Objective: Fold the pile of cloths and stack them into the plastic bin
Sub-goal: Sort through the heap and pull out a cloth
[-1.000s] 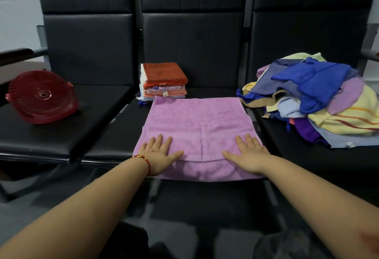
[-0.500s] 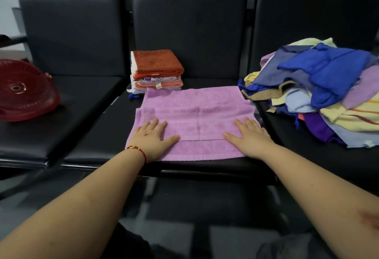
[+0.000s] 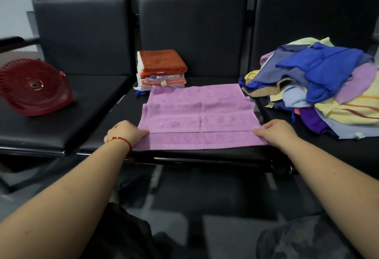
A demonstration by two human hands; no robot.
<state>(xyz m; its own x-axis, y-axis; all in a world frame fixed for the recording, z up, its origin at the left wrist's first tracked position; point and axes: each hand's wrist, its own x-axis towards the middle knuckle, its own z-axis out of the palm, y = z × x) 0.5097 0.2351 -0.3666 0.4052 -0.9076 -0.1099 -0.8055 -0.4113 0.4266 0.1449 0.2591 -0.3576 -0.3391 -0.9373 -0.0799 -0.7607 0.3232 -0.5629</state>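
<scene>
From the head view, the step in hand looks like folding one cloth: the purple towel (image 3: 196, 115) lies flat on the middle black seat (image 3: 205, 154), with one fold already laid across it, so that a strip of the under layer shows along its near edge. The left hand (image 3: 125, 132) has its fingers curled at the towel's near left corner; the right hand (image 3: 276, 132) has its fingers curled at the near right corner; each seems to pinch the towel's side edge, though the fingertips are hidden, so I cannot be sure. The next move, I think, is to lift both corners together and carry them over evenly, so the edges line up.

Just behind the towel, to the left, sits a stack of folded cloths (image 3: 162, 70) with an orange one on top. To the right of the towel, on the next seat, is the pile of unfolded cloths (image 3: 320, 86), almost touching it; many remain. Well to the left of the towel lies a red round thing (image 3: 32, 86); whether it is the bin I cannot tell.
</scene>
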